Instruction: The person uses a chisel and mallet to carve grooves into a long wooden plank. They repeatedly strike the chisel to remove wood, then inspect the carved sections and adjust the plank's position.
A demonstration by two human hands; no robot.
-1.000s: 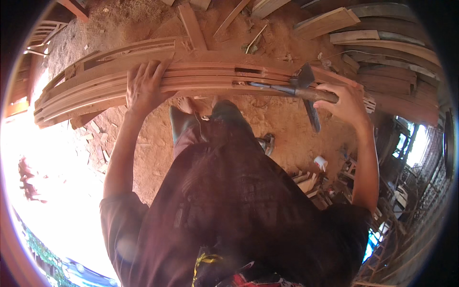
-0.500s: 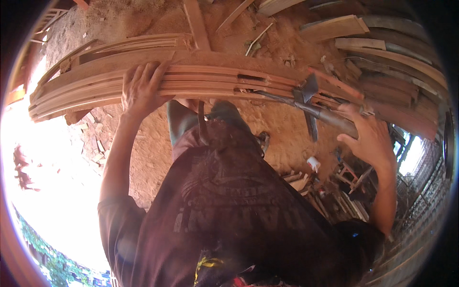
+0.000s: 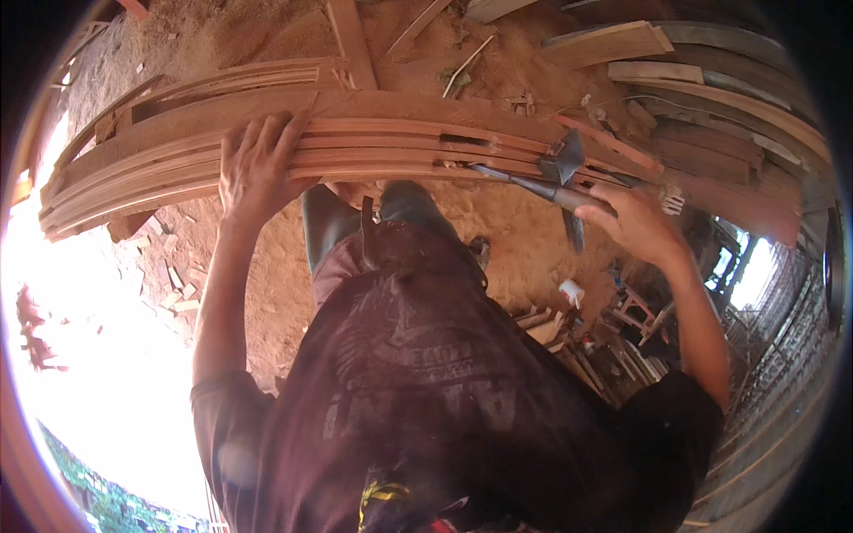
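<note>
A stack of long reddish wooden boards (image 3: 373,155) lies across in front of me, with dark slots cut in the board faces. My left hand (image 3: 258,164) rests on the stack's left half, fingers spread flat over the boards. On the right half lies a chisel (image 3: 524,182), its narrow blade pointing left beside a slot. My right hand (image 3: 635,218) closes round the handle end of this chisel. A dark metal head (image 3: 563,158), like a hammer's, sits crosswise under the chisel; part of it hangs past the near edge of the boards. Its handle is mostly hidden.
More planks (image 3: 711,115) are piled at the far right. Sawdust and wood scraps cover the ground (image 3: 506,226). Offcuts (image 3: 613,355) and a white container (image 3: 571,291) lie at the near right. A beam (image 3: 353,44) reaches away beyond the stack.
My right hand has moved left and closed on the chisel handle; half a second ago it was held open by the handle's end. My left hand stays on the boards.
</note>
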